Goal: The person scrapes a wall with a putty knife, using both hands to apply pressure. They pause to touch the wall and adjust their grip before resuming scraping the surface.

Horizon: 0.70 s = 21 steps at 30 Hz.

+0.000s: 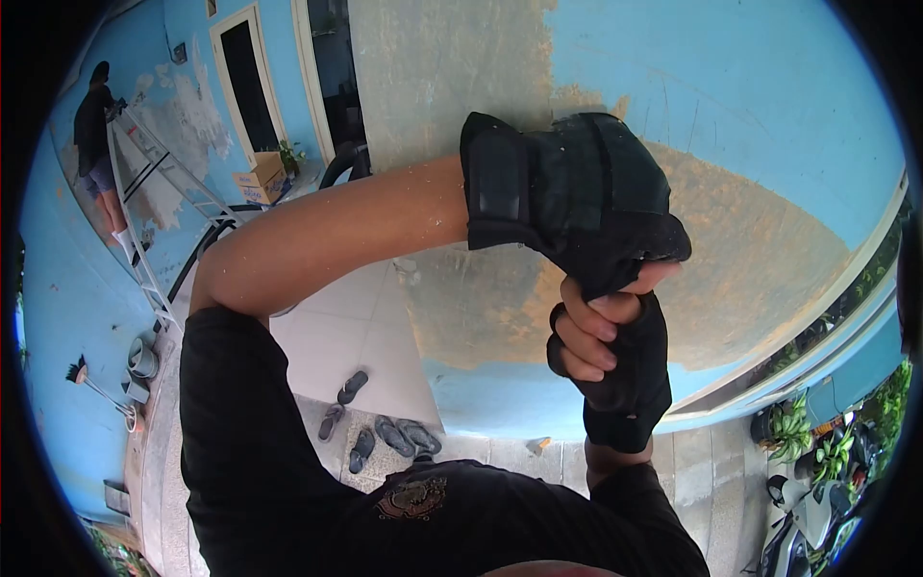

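Note:
My left hand (pixel 596 192) wears a black padded work glove with a wrist strap. It is raised in front of the wall, its bare fingertips curled in. Just below it is my right hand (pixel 615 351), in a black fingerless glove, with fingers folded into a fist. The two hands touch or nearly touch. Whatever either hand holds, if anything, is hidden. Behind them is the wall (pixel 461 87), partly stripped to grey and tan, with blue paint (pixel 711 58) around the bare area.
At far left a person (pixel 94 135) stands on an aluminium stepladder (pixel 154 163) by a patchy wall. Cartons (pixel 261 180) stand near the doorway. Several sandals (pixel 392 435) lie on the floor. A broom (pixel 96 389) leans at left; potted plants (pixel 788 433) and a motorbike (pixel 817 514) are at right.

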Motion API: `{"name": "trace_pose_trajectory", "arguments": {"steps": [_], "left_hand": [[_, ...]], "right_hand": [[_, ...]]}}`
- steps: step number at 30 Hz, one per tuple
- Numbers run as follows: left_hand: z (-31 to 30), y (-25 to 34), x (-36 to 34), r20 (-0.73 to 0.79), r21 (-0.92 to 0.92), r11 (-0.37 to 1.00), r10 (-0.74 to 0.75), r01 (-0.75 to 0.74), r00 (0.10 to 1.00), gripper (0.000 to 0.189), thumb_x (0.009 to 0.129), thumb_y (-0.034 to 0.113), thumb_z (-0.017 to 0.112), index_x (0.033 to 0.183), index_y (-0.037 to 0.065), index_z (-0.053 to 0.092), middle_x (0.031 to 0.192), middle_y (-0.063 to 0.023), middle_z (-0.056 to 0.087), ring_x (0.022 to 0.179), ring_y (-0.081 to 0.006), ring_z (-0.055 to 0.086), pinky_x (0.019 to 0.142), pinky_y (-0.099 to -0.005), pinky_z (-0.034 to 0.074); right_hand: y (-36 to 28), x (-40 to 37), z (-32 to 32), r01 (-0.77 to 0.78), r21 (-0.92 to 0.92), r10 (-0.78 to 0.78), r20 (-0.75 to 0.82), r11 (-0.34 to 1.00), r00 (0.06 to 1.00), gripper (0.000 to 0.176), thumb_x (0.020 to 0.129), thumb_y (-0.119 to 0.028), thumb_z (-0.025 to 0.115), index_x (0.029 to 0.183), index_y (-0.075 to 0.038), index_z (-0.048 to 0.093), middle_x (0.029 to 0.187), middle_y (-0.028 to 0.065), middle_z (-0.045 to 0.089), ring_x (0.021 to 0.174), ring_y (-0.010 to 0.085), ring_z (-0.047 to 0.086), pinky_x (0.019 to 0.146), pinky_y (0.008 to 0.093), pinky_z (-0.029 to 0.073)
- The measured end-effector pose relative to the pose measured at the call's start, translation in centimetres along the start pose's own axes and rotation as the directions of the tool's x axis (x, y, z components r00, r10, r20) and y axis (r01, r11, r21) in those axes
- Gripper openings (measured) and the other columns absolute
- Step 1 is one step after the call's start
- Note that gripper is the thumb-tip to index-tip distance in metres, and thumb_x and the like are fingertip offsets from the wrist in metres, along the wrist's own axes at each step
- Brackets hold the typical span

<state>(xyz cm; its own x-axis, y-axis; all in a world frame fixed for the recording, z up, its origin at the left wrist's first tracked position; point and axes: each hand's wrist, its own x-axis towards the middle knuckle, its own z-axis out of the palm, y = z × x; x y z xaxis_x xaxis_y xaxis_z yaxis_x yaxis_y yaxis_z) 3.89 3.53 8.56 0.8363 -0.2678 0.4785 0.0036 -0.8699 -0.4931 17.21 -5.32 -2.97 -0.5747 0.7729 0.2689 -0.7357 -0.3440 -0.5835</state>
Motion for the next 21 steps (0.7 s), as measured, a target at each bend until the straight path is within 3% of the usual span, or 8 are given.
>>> {"name": "trace_pose_trajectory", "arguments": {"steps": [7,11,13,14,17,18,19,21], "left_hand": [[1.0,0.0,-1.1,-0.085,-0.089,0.994,0.048,-0.056,0.995,0.024,0.082,0.037,0.063,0.066,0.021,0.056,0.053,-0.0018,0.047,0.044,-0.0208,0.049,0.049,-0.0371,0.039],[0.6,-0.3,-0.8,-0.177,0.322,0.943,0.149,-0.085,0.973,0.027,0.085,0.037,0.063,0.065,0.019,0.056,0.053,-0.0031,0.046,0.046,-0.023,0.049,0.05,-0.038,0.038],[0.0,-0.8,-0.3,-0.097,-0.122,0.992,-0.026,0.014,0.995,0.029,0.085,0.036,0.063,0.064,0.019,0.054,0.053,-0.0035,0.046,0.047,-0.0227,0.049,0.05,-0.039,0.038],[0.0,-0.3,-0.7,-0.148,0.036,0.997,0.077,-0.073,0.986,0.029,0.086,0.036,0.063,0.065,0.017,0.055,0.054,-0.0043,0.048,0.047,-0.0237,0.05,0.051,-0.0391,0.039],[0.6,0.6,-1.9,-0.071,-0.046,0.999,-0.014,0.011,0.997,0.03,0.085,0.036,0.063,0.064,0.017,0.055,0.054,-0.0049,0.051,0.048,-0.0245,0.051,0.051,-0.038,0.039],[0.2,0.7,-1.6,-0.059,0.316,0.946,0.1,-0.077,0.993,0.028,0.085,0.036,0.063,0.065,0.017,0.058,0.055,-0.0054,0.054,0.048,-0.0248,0.052,0.05,-0.0373,0.04],[-0.3,0.4,-1.0,-0.057,0.312,0.947,0.097,-0.075,0.994,0.028,0.085,0.036,0.063,0.065,0.017,0.058,0.055,-0.0054,0.054,0.048,-0.0248,0.052,0.05,-0.0373,0.04],[-0.7,-0.8,0.0,-0.02,-0.154,0.986,-0.058,0.055,0.998,0.024,0.083,0.033,0.062,0.066,0.017,0.057,0.055,-0.0053,0.052,0.049,-0.0241,0.052,0.049,-0.0377,0.039]], "right_hand": [[0.5,0.3,-0.4,0.0,0.007,0.0,-0.007,1.0,1.0,0.016,0.093,-0.01,0.051,0.078,-0.008,0.046,0.061,-0.0003,0.043,0.04,0.0103,0.039,0.033,0.027,0.034],[-0.6,1.6,-0.6,-0.002,0.034,0.0,0.042,0.999,0.999,0.018,0.093,-0.01,0.053,0.077,-0.007,0.045,0.06,0.0003,0.042,0.041,0.0108,0.04,0.034,0.0267,0.035],[-0.9,1.6,0.2,0.043,-0.056,-0.037,0.106,0.998,0.994,0.017,0.093,-0.01,0.053,0.078,-0.007,0.045,0.061,0.0006,0.043,0.042,0.0119,0.04,0.035,0.0271,0.036],[0.0,1.4,-0.1,0.026,0.003,-0.026,0.061,1.0,0.998,0.017,0.094,-0.01,0.053,0.079,-0.006,0.045,0.062,0.0007,0.044,0.042,0.0122,0.041,0.035,0.0275,0.036],[0.8,0.8,-0.3,-0.007,-0.039,0.006,-0.011,0.999,1.0,0.015,0.094,-0.011,0.053,0.081,-0.006,0.045,0.063,0.0006,0.045,0.043,0.0121,0.042,0.036,0.028,0.038],[0.7,1.2,-1.0,0.007,0.004,-0.007,0.052,1.0,0.999,0.015,0.093,-0.011,0.053,0.082,-0.006,0.045,0.063,0.0005,0.044,0.043,0.0117,0.041,0.035,0.0275,0.037],[0.6,1.9,-0.6,0.022,0.049,-0.027,0.116,0.999,0.993,0.015,0.093,-0.011,0.054,0.082,-0.006,0.046,0.062,0.0004,0.044,0.042,0.0114,0.041,0.035,0.0271,0.035],[0.4,1.7,0.7,0.093,0.024,-0.095,0.063,0.995,0.994,0.014,0.094,-0.012,0.052,0.083,-0.006,0.046,0.062,0.0007,0.044,0.042,0.0116,0.04,0.035,0.0271,0.036]]}}
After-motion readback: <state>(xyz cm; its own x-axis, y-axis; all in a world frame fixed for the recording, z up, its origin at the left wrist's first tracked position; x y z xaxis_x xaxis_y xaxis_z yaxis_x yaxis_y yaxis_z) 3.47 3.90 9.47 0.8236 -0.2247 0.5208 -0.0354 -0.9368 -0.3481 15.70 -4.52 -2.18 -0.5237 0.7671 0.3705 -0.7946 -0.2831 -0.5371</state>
